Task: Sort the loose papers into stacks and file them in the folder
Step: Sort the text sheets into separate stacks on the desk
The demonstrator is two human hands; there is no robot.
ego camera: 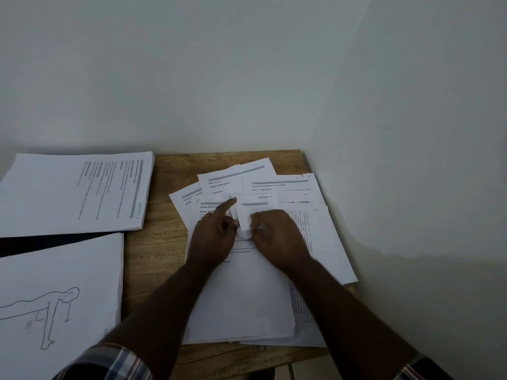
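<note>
Checked plaid sleeve cuffs (109, 360) sit lowest in view, and from them two bare forearms reach over the wooden table (162, 242) to a fanned pile of loose white printed papers (260, 297). This pile is the landmark: it spreads across the table's right half, its sheets overlapping at different angles, several with grey header bars and small handwritten marks in their upper corners. On top of the pile, toward its far end, lies a small folded white slip of paper (245, 215) with a handwritten label. The left hand (214, 237) rests on the pile just left of the slip, index finger stretched out straight and pointing, the other fingers curled under and holding nothing that shows. The right hand (277, 237) is just right of the slip, its fingers curled and pinching the slip's near edge. Left of the pile, toward the far side of the table, lies a neat thick stack of printed white sheets (76, 193) turned sideways. Nearer, also left of the pile, is a second white stack topped by a line drawing of a figure doing a push-up (55, 297). Between these two stacks shows a dark strip; whether it is the folder I cannot tell.
</note>
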